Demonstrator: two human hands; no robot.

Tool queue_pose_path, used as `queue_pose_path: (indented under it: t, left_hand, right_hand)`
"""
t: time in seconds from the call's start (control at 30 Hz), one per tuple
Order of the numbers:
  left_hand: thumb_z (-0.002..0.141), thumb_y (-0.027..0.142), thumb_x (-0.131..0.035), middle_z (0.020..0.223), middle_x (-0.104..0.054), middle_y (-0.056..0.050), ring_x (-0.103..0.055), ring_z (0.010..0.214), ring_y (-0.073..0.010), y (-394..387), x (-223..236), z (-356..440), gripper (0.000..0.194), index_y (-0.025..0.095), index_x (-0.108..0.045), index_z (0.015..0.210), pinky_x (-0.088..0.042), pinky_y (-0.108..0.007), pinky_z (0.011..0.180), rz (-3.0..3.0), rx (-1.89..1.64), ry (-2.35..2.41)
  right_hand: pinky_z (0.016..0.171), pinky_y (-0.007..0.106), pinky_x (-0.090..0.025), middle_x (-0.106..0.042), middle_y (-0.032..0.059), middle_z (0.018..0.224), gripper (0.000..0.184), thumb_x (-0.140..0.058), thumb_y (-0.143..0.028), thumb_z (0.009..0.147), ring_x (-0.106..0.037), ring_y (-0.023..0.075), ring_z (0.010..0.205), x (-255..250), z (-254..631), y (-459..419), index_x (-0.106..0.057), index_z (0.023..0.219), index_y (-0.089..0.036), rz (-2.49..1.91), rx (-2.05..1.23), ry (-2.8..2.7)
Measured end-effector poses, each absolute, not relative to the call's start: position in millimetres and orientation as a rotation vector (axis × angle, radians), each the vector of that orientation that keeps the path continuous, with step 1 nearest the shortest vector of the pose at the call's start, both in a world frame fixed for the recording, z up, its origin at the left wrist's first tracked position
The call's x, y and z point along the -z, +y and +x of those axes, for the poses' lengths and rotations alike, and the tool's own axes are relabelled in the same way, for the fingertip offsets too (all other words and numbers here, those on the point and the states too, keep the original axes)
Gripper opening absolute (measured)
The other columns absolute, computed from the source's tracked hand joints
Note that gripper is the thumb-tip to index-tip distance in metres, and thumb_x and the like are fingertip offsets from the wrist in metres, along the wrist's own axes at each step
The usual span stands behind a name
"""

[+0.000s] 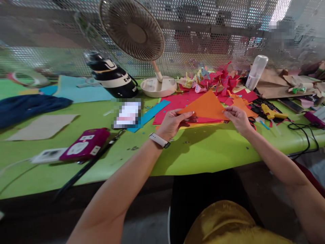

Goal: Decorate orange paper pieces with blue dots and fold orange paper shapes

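An orange sheet of paper (205,106), showing a triangular outline with its peak pointing away from me, is held up between both hands. My left hand (177,120) pinches its left corner, thumb on top. At the opposite corner, my right hand (235,117) grips the paper between thumb and fingers. Beneath it lie red sheets (166,108) on the green table cover (198,152). Behind the sheet is a heap of folded paper pieces (224,81), mostly red, some yellow and pink. More orange paper (241,105) lies just beyond my right hand.
At the back stand a fan (137,32) and a dark bottle (114,76). A phone (128,113), a blue paper strip (149,117) and a purple case (86,144) lie left. Rightward are a yellow glue gun (273,112), its black cord (302,125) and a clear bottle (257,72).
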State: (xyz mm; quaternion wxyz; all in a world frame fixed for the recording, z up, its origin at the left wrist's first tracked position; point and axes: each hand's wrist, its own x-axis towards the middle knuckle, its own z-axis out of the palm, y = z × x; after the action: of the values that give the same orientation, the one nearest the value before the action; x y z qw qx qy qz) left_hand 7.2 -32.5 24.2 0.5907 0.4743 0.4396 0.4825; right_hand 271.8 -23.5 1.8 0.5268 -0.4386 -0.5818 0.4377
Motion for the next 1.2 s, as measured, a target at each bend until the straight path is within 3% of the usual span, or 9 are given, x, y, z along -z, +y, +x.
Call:
queue_pose_path:
  t: [0.13, 0.3, 0.47, 0.53, 0.7, 0.83, 1.0, 1.2]
  left_hand:
    - [0.068, 0.032, -0.082, 0.08, -0.079, -0.009, -0.074, 0.071, -0.0173, -29, -27, 0, 0.021, 0.016, -0.077, 0.08, -0.05, -0.019, 0.051, 1.153, -0.924, 1.073]
    - [0.079, 0.022, -0.075, 0.079, -0.078, -0.007, -0.072, 0.068, -0.0126, -27, -27, 0, 0.007, 0.015, -0.076, 0.081, -0.055, -0.018, 0.059, 1.069, -0.865, 1.083]
    - [0.084, 0.016, -0.069, 0.078, -0.078, -0.006, -0.071, 0.066, -0.0106, -30, -28, 6, 0.008, 0.015, -0.075, 0.079, -0.055, -0.017, 0.06, 0.981, -0.817, 1.118]
    - [0.084, 0.018, -0.07, 0.075, -0.077, -0.006, -0.069, 0.063, -0.0101, -30, -30, 5, 0.009, 0.015, -0.075, 0.077, -0.054, -0.017, 0.059, 0.984, -0.748, 1.152]
    - [0.076, 0.042, -0.078, 0.074, -0.075, -0.008, -0.069, 0.066, -0.0168, -31, -36, -8, 0.027, 0.016, -0.073, 0.074, -0.056, -0.027, 0.064, 1.397, -0.51, 1.343]
    - [0.072, 0.058, -0.076, 0.09, -0.073, -0.007, -0.067, 0.084, -0.0216, -41, -32, -13, 0.043, 0.02, -0.072, 0.093, -0.055, -0.035, 0.08, 2.131, -0.835, 1.441]
    - [0.087, 0.055, -0.062, 0.106, -0.07, -0.01, -0.064, 0.101, -0.0259, -49, -10, -1, 0.038, 0.021, -0.071, 0.101, -0.049, -0.04, 0.09, 2.451, -0.666, 1.035]
    - [0.088, 0.049, -0.059, 0.089, -0.069, -0.005, -0.063, 0.085, -0.0214, -43, -1, 6, 0.029, 0.023, -0.071, 0.087, -0.047, -0.033, 0.081, 2.242, -0.613, 1.073]
  right_hand:
    - [0.067, 0.032, -0.056, -0.064, 0.0027, 0.078, 0.043, -0.066, -0.058, 0.081, -0.062, 0.016, 0.071, -2, 279, -23, -0.065, 0.099, -0.019, -1.139, -0.745, -1.528]
    - [0.1, 0.049, -0.047, -0.066, 0.012, 0.118, 0.039, -0.063, -0.05, 0.09, -0.059, 0.0289, 0.115, -8, 278, -37, -0.063, 0.119, -0.025, -1.061, 0.137, -1.908]
    - [0.106, 0.049, -0.04, -0.062, 0.0125, 0.13, 0.026, -0.06, -0.037, 0.094, -0.051, 0.0295, 0.128, 0, 269, -43, -0.066, 0.115, -0.023, -0.876, 0.444, -2.223]
    - [0.102, 0.047, -0.04, -0.066, 0.0095, 0.124, 0.017, -0.055, -0.029, 0.097, -0.053, 0.0273, 0.123, 3, 268, -42, -0.069, 0.106, -0.025, -0.891, 0.445, -2.288]
    - [0.083, 0.036, -0.045, -0.071, 0.0068, 0.098, 0.024, -0.047, -0.022, 0.1, -0.06, 0.0207, 0.094, 7, 266, -42, -0.071, 0.096, -0.022, -0.83, 0.331, -2.421]
    - [0.077, 0.034, -0.045, -0.07, 0.0086, 0.094, 0.027, -0.048, -0.027, 0.101, -0.059, 0.02, 0.086, 13, 262, -43, -0.071, 0.091, -0.018, -0.784, 0.192, -2.521]
    - [0.081, 0.031, -0.047, -0.07, 0.0076, 0.09, 0.015, -0.059, -0.026, 0.095, -0.062, 0.0204, 0.092, 13, 261, -43, -0.071, 0.091, -0.018, -0.916, -0.164, -2.528]
    - [0.077, 0.028, -0.045, -0.07, 0.0035, 0.086, 0.007, -0.072, -0.027, 0.085, -0.063, 0.0169, 0.084, 4, 260, -41, -0.072, 0.084, -0.02, -1.177, -0.498, -2.382]
